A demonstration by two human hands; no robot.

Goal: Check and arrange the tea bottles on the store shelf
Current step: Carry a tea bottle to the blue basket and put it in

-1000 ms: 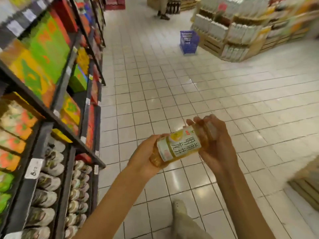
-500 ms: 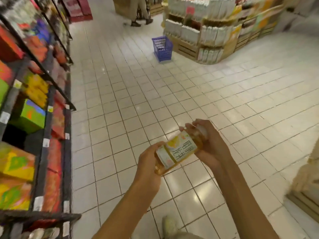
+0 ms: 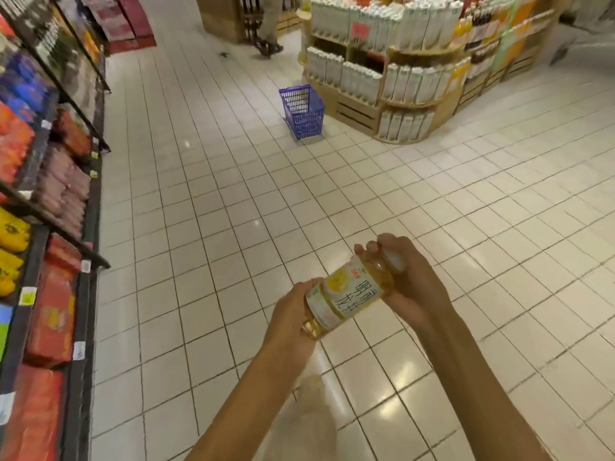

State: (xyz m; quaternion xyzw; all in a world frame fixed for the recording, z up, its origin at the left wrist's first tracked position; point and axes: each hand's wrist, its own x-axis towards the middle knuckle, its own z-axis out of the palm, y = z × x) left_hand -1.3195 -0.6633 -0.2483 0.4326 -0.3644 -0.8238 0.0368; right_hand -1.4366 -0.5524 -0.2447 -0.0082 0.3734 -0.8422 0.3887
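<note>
The head view shows a tea bottle held tilted over the tiled floor, between both hands. The left hand grips its bottom end and the right hand is curled round its cap end. Its white and yellow label carries large Chinese characters, which I cannot read surely. A blue basket stands far behind, near a wooden display, and a shelf is at the left.

Tea bottle: label carries large dark Chinese characters, reading "明前龙井"; small red logo, illegible.
</note>
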